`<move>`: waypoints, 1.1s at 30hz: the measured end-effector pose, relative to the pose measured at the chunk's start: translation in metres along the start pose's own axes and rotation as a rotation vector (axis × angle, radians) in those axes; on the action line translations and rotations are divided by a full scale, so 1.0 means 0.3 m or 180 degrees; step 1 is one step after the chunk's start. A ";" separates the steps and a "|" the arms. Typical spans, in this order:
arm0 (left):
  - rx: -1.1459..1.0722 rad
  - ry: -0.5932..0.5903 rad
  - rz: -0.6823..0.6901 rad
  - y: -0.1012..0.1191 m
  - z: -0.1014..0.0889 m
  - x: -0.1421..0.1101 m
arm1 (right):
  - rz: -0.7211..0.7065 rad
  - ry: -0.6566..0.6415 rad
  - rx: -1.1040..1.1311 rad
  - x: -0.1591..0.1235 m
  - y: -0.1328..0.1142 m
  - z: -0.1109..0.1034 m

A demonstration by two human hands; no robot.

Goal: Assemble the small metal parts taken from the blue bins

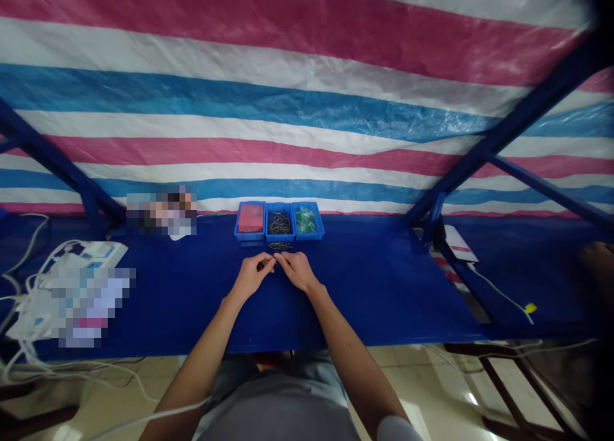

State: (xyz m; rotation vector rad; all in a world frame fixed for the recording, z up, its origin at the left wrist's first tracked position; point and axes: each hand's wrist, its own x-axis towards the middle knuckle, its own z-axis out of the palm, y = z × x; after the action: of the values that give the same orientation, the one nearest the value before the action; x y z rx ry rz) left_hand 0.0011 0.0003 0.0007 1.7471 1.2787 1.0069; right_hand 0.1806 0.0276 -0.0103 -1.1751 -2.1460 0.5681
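My left hand and my right hand meet over the blue table, fingertips pinched close together. Whatever sits between the fingers is too small to make out. Just beyond them lies a small pile of thin dark screws or nails. Behind the pile three blue bins stand in a row. The left bin has flat red pieces in it, the middle one holds many more of the thin dark fasteners, and in the right one are clear-and-green small packets.
White cables and a power strip crowd the table's left side, beside blurred-out items. A white box-like device with a cable lies past the right frame post. Striped plastic sheeting hangs behind. Part of another person's hand shows far right.
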 end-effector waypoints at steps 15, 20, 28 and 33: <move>-0.0041 0.0141 -0.0001 -0.008 -0.003 0.001 | -0.0007 0.0119 0.0641 0.001 -0.015 -0.012; -0.0008 0.0128 -0.0024 -0.010 -0.002 0.001 | -0.0060 0.0123 0.0626 0.002 -0.009 -0.007; -0.0008 0.0143 -0.0021 -0.011 -0.002 0.001 | 0.0013 0.0089 0.0523 0.001 -0.012 -0.010; 0.0007 0.0125 0.0008 -0.011 -0.003 0.002 | 0.0060 0.0091 0.0454 -0.001 -0.013 -0.011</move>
State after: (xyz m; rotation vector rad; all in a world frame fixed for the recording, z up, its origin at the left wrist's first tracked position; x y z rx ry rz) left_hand -0.0009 0.0016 -0.0017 1.7389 1.3028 1.0461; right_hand 0.1806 0.0255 -0.0056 -1.1196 -2.0365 0.6966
